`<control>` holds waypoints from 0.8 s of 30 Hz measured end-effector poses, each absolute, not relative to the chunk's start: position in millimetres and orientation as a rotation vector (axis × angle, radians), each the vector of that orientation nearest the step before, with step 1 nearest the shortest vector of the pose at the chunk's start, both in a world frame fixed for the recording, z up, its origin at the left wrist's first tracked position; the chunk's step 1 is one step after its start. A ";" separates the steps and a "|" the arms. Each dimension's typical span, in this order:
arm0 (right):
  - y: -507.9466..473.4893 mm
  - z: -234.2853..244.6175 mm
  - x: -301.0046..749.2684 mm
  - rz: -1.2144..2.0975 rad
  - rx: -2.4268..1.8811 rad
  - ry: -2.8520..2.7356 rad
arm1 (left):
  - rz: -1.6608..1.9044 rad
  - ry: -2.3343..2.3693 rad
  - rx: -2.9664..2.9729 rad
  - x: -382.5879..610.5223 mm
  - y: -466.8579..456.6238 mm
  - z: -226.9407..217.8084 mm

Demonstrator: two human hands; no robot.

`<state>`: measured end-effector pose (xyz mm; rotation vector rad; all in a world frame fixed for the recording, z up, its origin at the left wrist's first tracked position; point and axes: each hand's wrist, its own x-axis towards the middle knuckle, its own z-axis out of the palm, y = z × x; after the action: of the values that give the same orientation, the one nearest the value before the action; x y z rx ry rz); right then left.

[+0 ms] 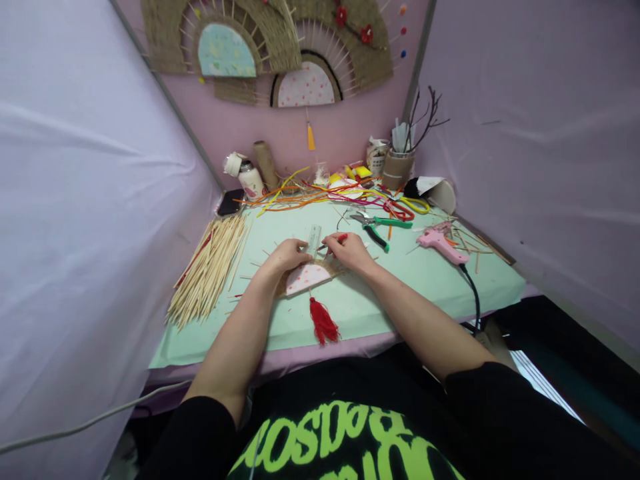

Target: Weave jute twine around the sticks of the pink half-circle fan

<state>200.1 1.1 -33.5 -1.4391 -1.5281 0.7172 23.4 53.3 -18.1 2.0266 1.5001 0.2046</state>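
A small fan-shaped piece [306, 278] lies in front of me, with a white, pink-dotted half-round centre, a brown woven band and thin sticks spreading outward. My left hand [289, 256] rests at its upper left, fingers pinching the edge of a clear ruler [315, 238]. The ruler stands lengthwise away from me over the band. In my right hand [350, 251] is a slim pen with a red end [343, 237], its tip close to the ruler's right edge. A red tassel [323, 321] hangs from the fan's base onto the cloth.
Wooden sticks [213, 267] are heaped at left. Green-handled pliers [375, 230], red-handled scissors [399, 211] and a corded pink glue gun [443, 243] lie at right. Colourful strips [300, 195], a bottle [251, 180] and a pot with twigs [397, 170] line the back. Large fans [370, 60] hang behind.
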 end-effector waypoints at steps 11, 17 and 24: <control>0.4 -31.6 200.5 0.742 -1.437 -1.473 | 0.230 1.488 2.016 22.6 52.3 -17.9; 0.3 -32.0 199.2 0.721 -1.439 -1.519 | 0.234 1.458 2.040 23.0 51.1 -16.8; 1.5 -34.1 199.2 0.710 -1.465 -1.522 | 0.223 1.467 2.047 23.3 50.5 -15.9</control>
<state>199.2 1.5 -34.1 -1.4645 -1.5224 0.7101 23.3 50.5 -15.9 2.0466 1.4668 0.2231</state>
